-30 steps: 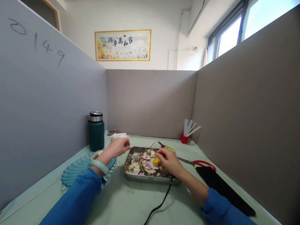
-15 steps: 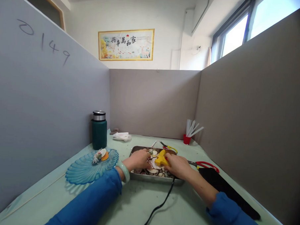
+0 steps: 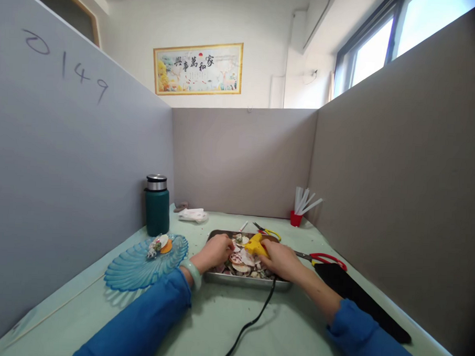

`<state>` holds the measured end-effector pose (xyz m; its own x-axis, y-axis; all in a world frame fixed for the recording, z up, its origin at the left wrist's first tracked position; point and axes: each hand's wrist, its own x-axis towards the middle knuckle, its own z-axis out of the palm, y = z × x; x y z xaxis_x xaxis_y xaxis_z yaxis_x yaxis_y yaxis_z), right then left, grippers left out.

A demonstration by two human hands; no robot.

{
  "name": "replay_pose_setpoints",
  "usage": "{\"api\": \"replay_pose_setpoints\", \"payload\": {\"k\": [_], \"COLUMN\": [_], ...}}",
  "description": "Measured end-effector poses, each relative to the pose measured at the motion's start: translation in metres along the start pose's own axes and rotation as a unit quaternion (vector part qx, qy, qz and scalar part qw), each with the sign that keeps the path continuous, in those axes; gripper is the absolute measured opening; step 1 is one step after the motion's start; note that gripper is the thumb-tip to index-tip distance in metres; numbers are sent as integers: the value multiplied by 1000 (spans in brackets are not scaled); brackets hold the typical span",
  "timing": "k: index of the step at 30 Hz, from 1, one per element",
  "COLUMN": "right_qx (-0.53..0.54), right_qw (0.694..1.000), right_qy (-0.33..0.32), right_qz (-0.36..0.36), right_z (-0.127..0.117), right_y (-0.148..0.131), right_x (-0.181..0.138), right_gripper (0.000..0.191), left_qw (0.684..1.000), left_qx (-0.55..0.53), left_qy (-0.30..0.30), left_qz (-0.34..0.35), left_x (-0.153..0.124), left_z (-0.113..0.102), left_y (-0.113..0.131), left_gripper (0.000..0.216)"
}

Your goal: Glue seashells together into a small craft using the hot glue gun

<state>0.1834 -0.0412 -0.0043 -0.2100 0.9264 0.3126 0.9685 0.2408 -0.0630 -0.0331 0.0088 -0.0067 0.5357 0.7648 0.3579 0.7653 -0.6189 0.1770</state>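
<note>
A metal tray (image 3: 248, 283) full of seashells (image 3: 243, 259) lies in the middle of the table. My right hand (image 3: 282, 257) is wrapped round a yellow hot glue gun (image 3: 255, 245) above the tray, its nozzle side toward the left. The gun's black cord (image 3: 250, 323) runs down over the tray's front edge. At the tray's left side, my left hand (image 3: 217, 250) has its fingers curled together over the shells; what is between the fingertips I cannot make out. On the left, a blue scalloped glass plate (image 3: 133, 270) carries a small cluster of shells (image 3: 159, 246).
A green bottle (image 3: 157, 208) stands behind the plate. At the back are a white packet (image 3: 193, 215), yellow-handled pliers (image 3: 272, 233) and a red cup (image 3: 296, 219) of glue sticks (image 3: 305, 200). Red-handled scissors (image 3: 328, 259) and a long black object (image 3: 361, 304) lie on the right. Grey partitions enclose three sides.
My left hand has drawn back a little toward the left, showing more shells. The glue gun has shifted slightly left in my right hand.
</note>
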Motion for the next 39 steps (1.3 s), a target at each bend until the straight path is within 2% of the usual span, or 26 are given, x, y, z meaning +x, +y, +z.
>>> {"api": "replay_pose_setpoints", "payload": {"k": [5,9,11,12,15,17,18,22,26,30,34,36,39], "right_qx": [118,272,383,448,629,687,701,713,723,739,767,760,709], "right_qw": [992,955,914,884,771,721,708,695,683,665,633,639,690], "right_qy": [38,102,122,120,80,55,46,48,84,64,56,78,98], "right_qz": [37,56,58,64,68,69,72,79,69,87,91,91,110], "right_z": [2,6,8,8,9,8,8,4,-1,-7,-7,-3,2], "right_y": [6,7,5,4,-2,-6,-7,-11,-16,-20,-20,-22,-25], "right_x": [6,12,14,14,13,11,11,8,6,1,0,1,2], "right_gripper": [31,34,34,36,36,34,33,31,34,26,22,28,35], "left_qw": [1000,997,994,992,980,969,965,964,976,982,971,962,948], "left_qx": [7,-13,-37,-55,-140,-188,-203,-214,-178,-163,-214,-242,-282], "left_qy": [18,57,76,84,85,83,84,87,106,95,105,123,145], "left_qz": [-13,-49,-71,-81,-117,-138,-143,-129,-68,-11,13,2,1], "left_x": [0,-1,0,1,5,6,6,4,3,1,0,1,1], "left_z": [-1,-3,-3,-2,0,0,-1,-4,-4,-5,-10,-11,-9], "left_y": [2,2,0,-2,-7,-9,-9,-8,-6,1,10,13,18], "left_gripper": [22,22,21,21,18,17,16,14,16,18,12,11,9]}}
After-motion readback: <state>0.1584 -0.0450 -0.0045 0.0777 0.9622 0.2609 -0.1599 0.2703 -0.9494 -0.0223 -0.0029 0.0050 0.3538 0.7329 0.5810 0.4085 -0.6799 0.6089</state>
